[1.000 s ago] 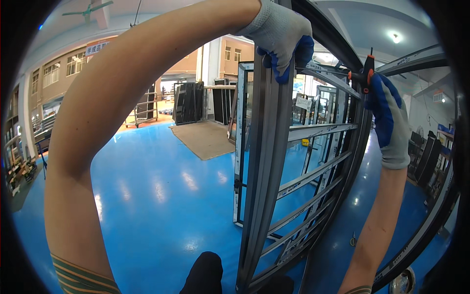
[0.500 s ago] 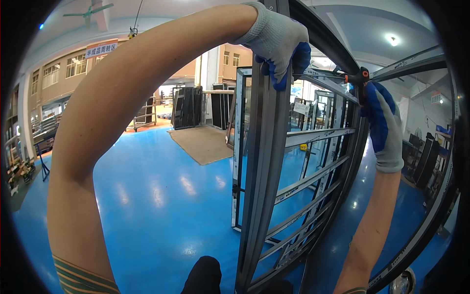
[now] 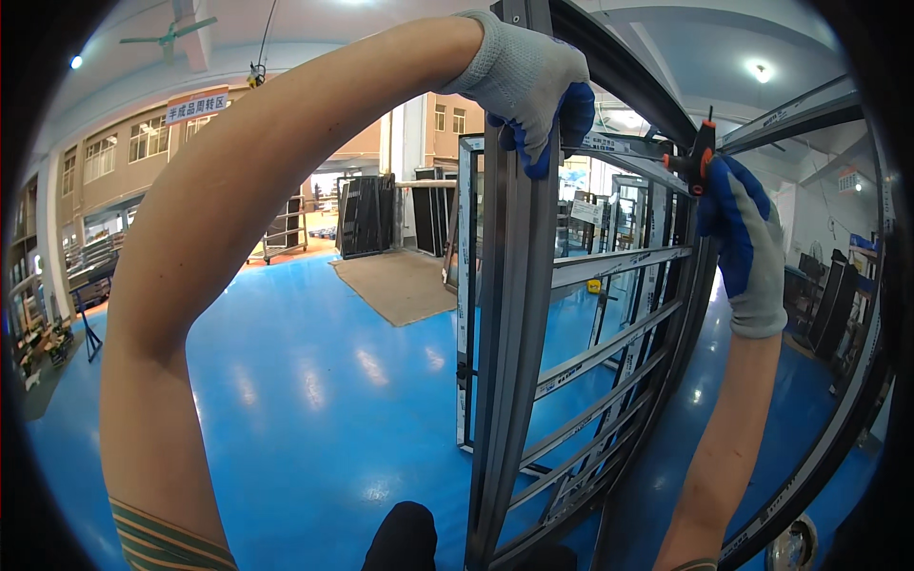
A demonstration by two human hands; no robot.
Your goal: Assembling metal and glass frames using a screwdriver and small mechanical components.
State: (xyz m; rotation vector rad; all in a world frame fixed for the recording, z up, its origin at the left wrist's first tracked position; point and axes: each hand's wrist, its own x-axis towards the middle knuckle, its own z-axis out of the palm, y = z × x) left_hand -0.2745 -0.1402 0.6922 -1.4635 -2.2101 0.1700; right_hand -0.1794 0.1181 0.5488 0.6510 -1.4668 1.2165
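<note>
My left hand (image 3: 538, 86), in a grey glove with blue-coated fingers, is wrapped round the upper part of a dark metal window frame's upright (image 3: 514, 324). My right hand (image 3: 747, 238), gloved alike, is closed on a black and orange T-handle hex key (image 3: 704, 157) beside the frame's far upright. A short dark tip of the tool points upward; where its long shaft lies I cannot make out. Pale-taped crossbars (image 3: 609, 362) run between the two uprights below my hands.
Another taped frame (image 3: 465, 285) stands just behind. Brown matting (image 3: 395, 285) lies on the blue floor (image 3: 305, 457), with dark panels (image 3: 365, 217) leaning beyond it. A curved-looking frame member (image 3: 819, 476) rises at the right, and a blue trestle (image 3: 90, 328) stands far left.
The hex key has turned in my right hand: its long shaft pointed left toward the near upright, and now a short tip points up. My left hand keeps its grip on the frame.
</note>
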